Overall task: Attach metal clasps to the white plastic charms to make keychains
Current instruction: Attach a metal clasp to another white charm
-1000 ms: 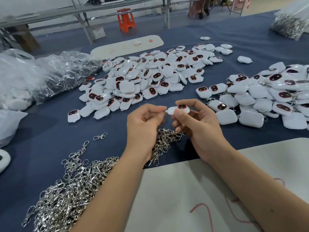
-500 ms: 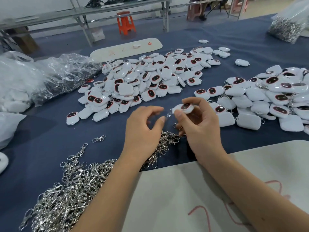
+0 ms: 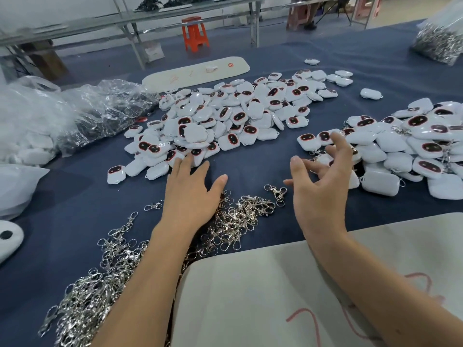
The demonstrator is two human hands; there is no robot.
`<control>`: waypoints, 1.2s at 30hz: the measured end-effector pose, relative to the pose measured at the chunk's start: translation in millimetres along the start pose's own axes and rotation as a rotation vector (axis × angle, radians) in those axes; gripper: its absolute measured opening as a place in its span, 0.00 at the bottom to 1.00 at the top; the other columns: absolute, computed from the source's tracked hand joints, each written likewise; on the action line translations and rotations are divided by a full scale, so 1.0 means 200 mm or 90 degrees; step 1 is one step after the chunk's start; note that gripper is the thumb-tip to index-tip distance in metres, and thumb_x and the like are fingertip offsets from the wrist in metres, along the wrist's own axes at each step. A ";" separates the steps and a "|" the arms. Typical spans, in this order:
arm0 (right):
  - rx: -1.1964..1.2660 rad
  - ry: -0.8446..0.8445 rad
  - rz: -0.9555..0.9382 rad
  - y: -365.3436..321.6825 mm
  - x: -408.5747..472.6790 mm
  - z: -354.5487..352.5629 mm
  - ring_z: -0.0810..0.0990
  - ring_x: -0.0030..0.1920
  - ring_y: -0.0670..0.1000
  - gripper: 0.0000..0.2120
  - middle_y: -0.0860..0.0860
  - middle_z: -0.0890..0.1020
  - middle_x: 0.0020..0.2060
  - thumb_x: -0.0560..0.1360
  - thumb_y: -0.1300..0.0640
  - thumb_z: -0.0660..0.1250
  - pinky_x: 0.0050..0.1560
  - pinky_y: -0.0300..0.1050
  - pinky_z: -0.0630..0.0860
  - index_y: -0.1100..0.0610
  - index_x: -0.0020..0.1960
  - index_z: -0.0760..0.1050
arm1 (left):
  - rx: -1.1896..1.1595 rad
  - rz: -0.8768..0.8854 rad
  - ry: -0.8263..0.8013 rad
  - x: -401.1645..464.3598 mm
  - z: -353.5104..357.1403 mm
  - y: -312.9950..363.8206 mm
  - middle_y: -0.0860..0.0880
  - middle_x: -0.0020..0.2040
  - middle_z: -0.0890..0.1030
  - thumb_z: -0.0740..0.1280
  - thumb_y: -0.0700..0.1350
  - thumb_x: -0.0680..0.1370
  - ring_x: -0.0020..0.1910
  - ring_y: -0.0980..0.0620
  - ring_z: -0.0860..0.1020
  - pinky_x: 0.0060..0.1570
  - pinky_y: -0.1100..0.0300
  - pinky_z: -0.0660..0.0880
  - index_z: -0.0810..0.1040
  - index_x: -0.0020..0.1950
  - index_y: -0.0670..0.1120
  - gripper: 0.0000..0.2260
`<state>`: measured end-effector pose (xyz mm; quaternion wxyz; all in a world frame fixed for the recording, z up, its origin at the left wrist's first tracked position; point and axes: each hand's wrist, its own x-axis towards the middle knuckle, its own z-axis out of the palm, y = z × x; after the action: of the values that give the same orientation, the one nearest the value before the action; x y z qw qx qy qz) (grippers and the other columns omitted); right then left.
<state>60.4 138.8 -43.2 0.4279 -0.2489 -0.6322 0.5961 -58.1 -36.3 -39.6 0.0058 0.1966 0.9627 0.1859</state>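
White plastic charms [image 3: 215, 121], loose heap just beyond my spread, empty left fingers [image 3: 188, 162]; light, stiff, slick, best pinched by the edges; metal clasps [image 3: 240, 214] between both hands; right fingers [image 3: 338, 144] splayed, empty.

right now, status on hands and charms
Left hand open, fingers at near edge of loose charm pile. Right hand open, empty, beside finished pile. Clasps under left wrist. Nothing blocking.
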 end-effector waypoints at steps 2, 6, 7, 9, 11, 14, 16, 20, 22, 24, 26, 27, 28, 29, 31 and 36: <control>-0.052 -0.026 0.001 0.00 0.00 0.00 0.83 0.50 0.47 0.24 0.48 0.71 0.65 0.81 0.57 0.71 0.52 0.56 0.84 0.49 0.74 0.68 | -0.026 0.031 0.043 -0.02 0.00 0.02 0.48 0.81 0.62 0.58 0.63 0.82 0.82 0.47 0.55 0.79 0.49 0.57 0.72 0.77 0.50 0.27; -0.144 -0.094 -0.017 0.00 0.00 0.01 0.81 0.47 0.42 0.16 0.44 0.77 0.58 0.80 0.56 0.71 0.55 0.56 0.81 0.49 0.66 0.75 | -0.131 0.189 0.054 -0.09 0.04 0.16 0.56 0.70 0.76 0.65 0.54 0.82 0.70 0.57 0.72 0.70 0.63 0.65 0.81 0.68 0.53 0.16; -0.184 -0.115 -0.035 0.00 0.00 0.01 0.80 0.49 0.41 0.15 0.44 0.78 0.58 0.80 0.57 0.71 0.57 0.54 0.80 0.49 0.66 0.76 | -0.174 0.231 0.036 -0.11 0.05 0.19 0.58 0.68 0.78 0.67 0.51 0.82 0.68 0.60 0.74 0.70 0.63 0.67 0.82 0.67 0.54 0.14; -0.267 -0.164 -0.077 0.01 0.01 0.01 0.79 0.55 0.43 0.14 0.46 0.79 0.59 0.80 0.60 0.70 0.62 0.52 0.77 0.50 0.65 0.79 | -0.289 0.281 -0.015 -0.13 0.06 0.23 0.59 0.64 0.82 0.68 0.43 0.81 0.65 0.63 0.77 0.68 0.59 0.72 0.84 0.63 0.52 0.12; -0.358 -0.230 -0.126 0.02 0.01 0.01 0.76 0.64 0.50 0.16 0.49 0.80 0.63 0.81 0.63 0.67 0.69 0.48 0.72 0.52 0.67 0.80 | -0.354 0.280 -0.059 -0.13 0.07 0.23 0.60 0.62 0.83 0.67 0.35 0.80 0.64 0.62 0.78 0.67 0.58 0.74 0.84 0.62 0.50 0.15; -0.462 -0.334 -0.176 0.02 0.00 0.03 0.70 0.68 0.53 0.21 0.48 0.79 0.68 0.82 0.64 0.63 0.68 0.40 0.64 0.50 0.72 0.77 | -0.357 0.253 -0.022 -0.13 0.07 0.22 0.59 0.57 0.85 0.67 0.32 0.77 0.59 0.61 0.80 0.63 0.58 0.76 0.85 0.58 0.49 0.16; -0.482 -0.372 -0.186 0.02 -0.01 0.04 0.69 0.66 0.53 0.23 0.48 0.79 0.67 0.82 0.64 0.65 0.66 0.41 0.65 0.49 0.74 0.75 | -0.348 0.220 0.026 -0.12 0.07 0.21 0.58 0.51 0.84 0.69 0.34 0.76 0.54 0.59 0.81 0.58 0.55 0.77 0.85 0.53 0.50 0.12; -0.465 -0.311 -0.109 0.02 -0.01 0.03 0.74 0.58 0.53 0.23 0.50 0.72 0.60 0.82 0.60 0.67 0.58 0.44 0.70 0.50 0.75 0.72 | -0.242 0.210 0.013 -0.12 0.06 0.20 0.56 0.46 0.79 0.73 0.44 0.76 0.49 0.55 0.76 0.50 0.57 0.74 0.82 0.47 0.54 0.05; -0.406 -0.253 -0.086 0.02 0.00 0.01 0.74 0.55 0.51 0.18 0.52 0.74 0.57 0.82 0.61 0.67 0.55 0.38 0.66 0.52 0.71 0.75 | -0.214 0.220 -0.012 -0.12 0.06 0.20 0.56 0.45 0.77 0.74 0.46 0.75 0.49 0.56 0.74 0.49 0.61 0.71 0.80 0.47 0.55 0.05; -0.343 -0.206 -0.062 0.01 0.02 0.00 0.75 0.52 0.48 0.11 0.52 0.78 0.54 0.81 0.62 0.68 0.53 0.37 0.68 0.53 0.62 0.77 | -0.206 0.218 -0.025 -0.12 0.05 0.20 0.57 0.45 0.76 0.74 0.47 0.76 0.48 0.58 0.73 0.47 0.62 0.68 0.79 0.47 0.55 0.05; -0.241 -0.178 -0.011 0.00 0.02 -0.01 0.83 0.45 0.45 0.09 0.52 0.82 0.48 0.82 0.64 0.66 0.46 0.38 0.78 0.51 0.55 0.75 | -0.204 0.218 -0.034 -0.12 0.05 0.21 0.57 0.44 0.76 0.75 0.52 0.76 0.48 0.59 0.72 0.45 0.63 0.67 0.79 0.47 0.56 0.06; -0.188 -0.167 0.017 0.00 0.02 -0.01 0.85 0.42 0.44 0.09 0.51 0.83 0.46 0.83 0.64 0.65 0.41 0.37 0.79 0.50 0.53 0.73 | -0.203 0.220 -0.040 -0.13 0.05 0.21 0.57 0.44 0.76 0.75 0.56 0.75 0.48 0.59 0.72 0.45 0.63 0.67 0.79 0.48 0.57 0.07; -0.150 -0.160 0.037 -0.01 0.02 -0.01 0.86 0.40 0.44 0.10 0.51 0.84 0.46 0.83 0.64 0.64 0.39 0.36 0.80 0.50 0.53 0.72 | -0.197 0.225 -0.046 -0.13 0.05 0.22 0.57 0.44 0.75 0.75 0.59 0.74 0.48 0.59 0.71 0.45 0.63 0.68 0.78 0.48 0.57 0.09; -0.128 -0.155 0.048 -0.01 0.02 -0.01 0.86 0.39 0.44 0.10 0.49 0.84 0.46 0.83 0.64 0.64 0.38 0.37 0.80 0.49 0.53 0.71 | -0.184 0.230 -0.047 -0.14 0.05 0.23 0.57 0.44 0.75 0.74 0.61 0.74 0.49 0.57 0.71 0.46 0.63 0.68 0.78 0.48 0.57 0.11; -0.123 -0.144 0.043 0.00 0.02 -0.01 0.86 0.39 0.45 0.11 0.47 0.85 0.45 0.84 0.64 0.63 0.37 0.41 0.81 0.48 0.53 0.71 | -0.155 0.234 -0.038 -0.14 0.06 0.25 0.57 0.45 0.74 0.74 0.59 0.75 0.50 0.56 0.70 0.49 0.60 0.69 0.78 0.48 0.57 0.09; -0.100 -0.094 0.071 0.01 0.03 -0.02 0.78 0.32 0.47 0.10 0.52 0.82 0.38 0.82 0.59 0.66 0.34 0.47 0.79 0.43 0.54 0.75 | -0.196 0.231 -0.027 -0.14 0.07 0.24 0.56 0.44 0.77 0.71 0.45 0.79 0.48 0.55 0.73 0.50 0.55 0.72 0.79 0.45 0.53 0.04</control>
<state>60.1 145.2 -44.0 0.3260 -0.2719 -0.6919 0.5840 -13.7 -0.5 -37.7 0.0225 0.3673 0.8715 0.3241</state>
